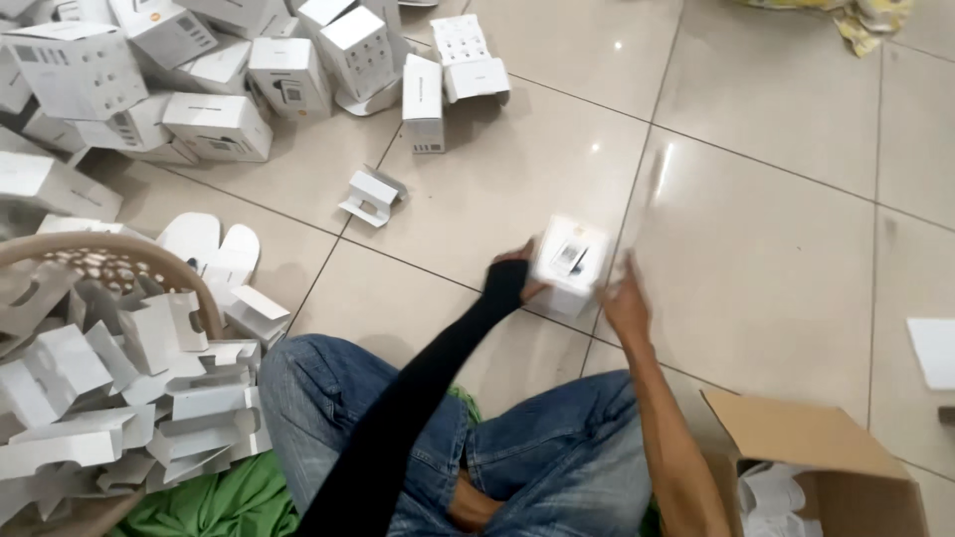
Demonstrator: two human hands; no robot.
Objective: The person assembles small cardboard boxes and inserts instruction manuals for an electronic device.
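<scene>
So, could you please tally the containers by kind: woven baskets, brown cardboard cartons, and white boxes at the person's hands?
woven basket: 1
brown cardboard carton: 1
white box, gripped by the left hand with the blurred right hand at its side: 1
Total: 3

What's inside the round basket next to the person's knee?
The woven basket is heaped with folded white cardboard inserts, some spilling over its rim. Whatever lies under the heap, and the basket's bottom, is covered and cannot be seen.
</scene>
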